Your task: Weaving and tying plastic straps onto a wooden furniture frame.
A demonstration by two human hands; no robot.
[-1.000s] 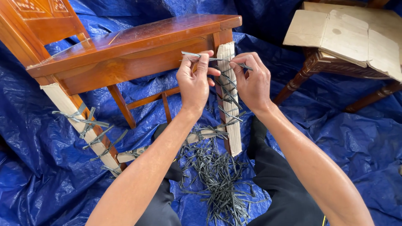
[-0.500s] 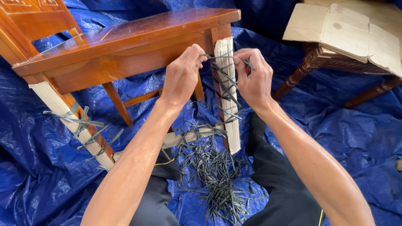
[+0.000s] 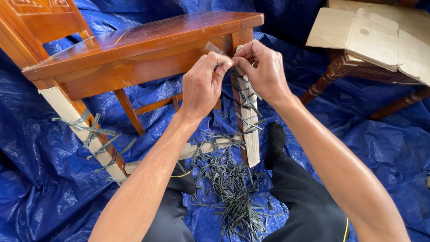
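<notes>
A wooden chair (image 3: pixel 148 49) stands in front of me on a blue tarp. Its front right leg (image 3: pixel 249 121) is wrapped in pale cardboard tied with several grey straps. My left hand (image 3: pixel 202 85) and my right hand (image 3: pixel 264 71) meet at the top of that leg, each pinching an end of a grey strap (image 3: pixel 228 67). The fingertips nearly touch. The front left leg (image 3: pixel 80 130) carries the same cardboard wrap and knotted straps.
A heap of cut grey strap pieces (image 3: pixel 233 188) lies between my dark-trousered legs. The blue tarp (image 3: pixel 45 188) covers the floor. At the upper right stands another piece of carved wooden furniture (image 3: pixel 345 71) topped with flattened cardboard (image 3: pixel 371 36).
Both hands have moved up the right leg and closer together, from its middle to its top, and now pinch a strap there. The view has shifted slightly.
</notes>
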